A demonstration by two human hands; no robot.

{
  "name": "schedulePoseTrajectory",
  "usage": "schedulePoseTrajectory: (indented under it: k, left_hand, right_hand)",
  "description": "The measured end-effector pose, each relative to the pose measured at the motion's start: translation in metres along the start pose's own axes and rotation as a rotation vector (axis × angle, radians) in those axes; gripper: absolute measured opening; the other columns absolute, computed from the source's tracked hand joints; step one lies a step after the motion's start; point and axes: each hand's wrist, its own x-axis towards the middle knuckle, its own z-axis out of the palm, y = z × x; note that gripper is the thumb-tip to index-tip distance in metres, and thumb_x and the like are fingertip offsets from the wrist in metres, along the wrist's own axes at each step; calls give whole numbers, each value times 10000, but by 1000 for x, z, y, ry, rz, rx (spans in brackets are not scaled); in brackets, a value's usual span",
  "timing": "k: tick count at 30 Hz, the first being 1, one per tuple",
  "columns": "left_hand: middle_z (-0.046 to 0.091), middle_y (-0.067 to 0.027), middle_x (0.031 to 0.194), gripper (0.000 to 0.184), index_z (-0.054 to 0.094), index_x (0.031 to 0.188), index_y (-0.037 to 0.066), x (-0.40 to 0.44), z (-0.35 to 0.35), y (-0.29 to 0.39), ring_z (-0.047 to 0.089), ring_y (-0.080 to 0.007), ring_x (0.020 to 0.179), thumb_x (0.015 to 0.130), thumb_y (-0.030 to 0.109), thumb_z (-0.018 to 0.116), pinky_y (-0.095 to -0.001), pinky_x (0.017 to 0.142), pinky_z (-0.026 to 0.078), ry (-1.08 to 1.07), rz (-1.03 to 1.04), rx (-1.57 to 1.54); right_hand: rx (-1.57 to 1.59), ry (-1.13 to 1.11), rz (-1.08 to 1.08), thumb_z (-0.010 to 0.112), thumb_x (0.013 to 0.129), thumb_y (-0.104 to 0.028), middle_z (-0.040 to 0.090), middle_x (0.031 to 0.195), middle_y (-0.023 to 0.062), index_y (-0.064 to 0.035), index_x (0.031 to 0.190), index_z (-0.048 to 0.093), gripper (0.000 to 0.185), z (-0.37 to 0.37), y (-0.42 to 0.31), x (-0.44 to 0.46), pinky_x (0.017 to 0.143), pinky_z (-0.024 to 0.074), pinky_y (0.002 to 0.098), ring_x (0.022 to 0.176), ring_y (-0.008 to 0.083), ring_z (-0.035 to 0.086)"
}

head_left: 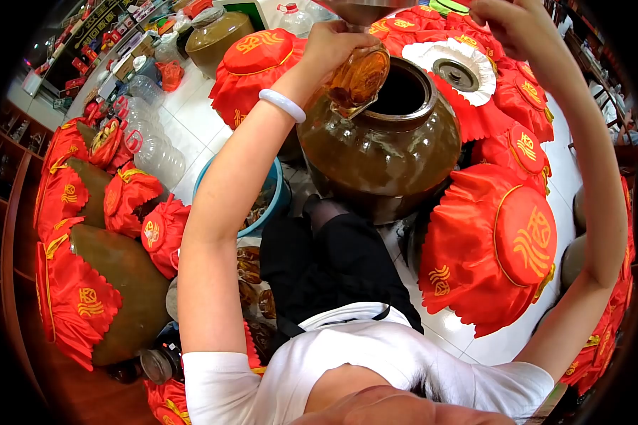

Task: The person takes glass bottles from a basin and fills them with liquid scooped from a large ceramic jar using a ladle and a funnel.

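I can't see what lies inside the open jar point(383, 159); its mouth shows only black. At its left rim, part of my left hand point(337, 46) is out of sight around the amber bottle point(359, 76), and I can't make out the bottle's neck. Beyond the jar, the top edge cuts off a metal vessel point(365, 10). Beyond the jar to its right, that edge crops my right hand point(507, 25); whether it grips anything is unclear. Left of the jar, my forearm point(237, 170) covers part of a blue basin point(282, 202), whose contents are too small to name.
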Motion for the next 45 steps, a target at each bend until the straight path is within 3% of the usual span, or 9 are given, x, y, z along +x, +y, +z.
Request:
schedulePoseTrajectory:
  k: [2,3,7,15,28,31,38,40,45]
  left_hand:
    - [641,-104,875,272,614,920,-69,-2,1,3,639,-162,790,715,50,747,-271,718,533,-2,2,-18]
    - [642,-111,878,273,612,925,-75,-3,2,5,642,-168,788,720,50,742,-278,714,536,2,-13,-1]
    - [643,-123,871,278,606,929,-89,1,0,1,648,-179,787,732,61,734,-294,710,543,-10,-34,14]
    - [656,-112,816,292,643,878,-74,4,-1,-8,636,-161,699,700,125,761,-274,632,522,2,9,-20]
    - [662,-134,839,284,642,909,-81,4,0,-1,650,-185,713,717,104,739,-284,651,533,-39,-46,-22]
    - [659,-103,850,211,644,927,-61,3,5,5,635,-150,720,771,72,697,-272,642,531,-35,-60,22]
    - [650,-80,806,180,660,894,-55,17,14,13,568,-111,627,768,70,695,-246,565,483,-24,-141,179]
    - [646,-156,818,247,613,869,-95,21,14,12,656,-212,687,726,71,728,-313,614,557,-72,-153,123]
    - [642,-154,807,257,603,885,-102,22,16,15,654,-211,683,730,61,727,-315,610,557,-76,-180,134]
  right_hand:
    - [169,-80,-28,521,797,-32,531,575,20,66,881,634,171,-2,-15,-2,361,285,204,403,58,396]
    - [171,63,1,521,797,-30,527,573,26,60,855,617,143,1,-22,-9,353,281,202,397,58,391]
    - [176,14,-110,517,801,-30,518,568,22,47,858,605,130,-4,-14,-4,351,277,194,391,52,378]
    - [405,-112,119,503,823,-64,485,595,19,-60,672,479,153,-19,1,24,323,206,195,386,31,308]
    - [481,-128,137,498,832,-67,488,612,30,-58,717,454,124,-29,7,38,322,182,187,389,27,288]
    - [484,-106,147,497,833,-57,486,598,35,-51,718,460,121,-28,11,45,323,184,191,382,30,283]
    - [314,-124,3,530,791,-60,492,547,36,-36,600,497,196,-31,25,55,332,203,220,374,44,326]
    - [157,-83,-24,555,808,-86,493,530,23,-19,613,548,206,-30,25,57,339,218,219,377,50,351]
    - [53,-78,-100,593,833,-124,504,528,7,8,699,626,191,-28,24,60,353,263,220,386,67,395]
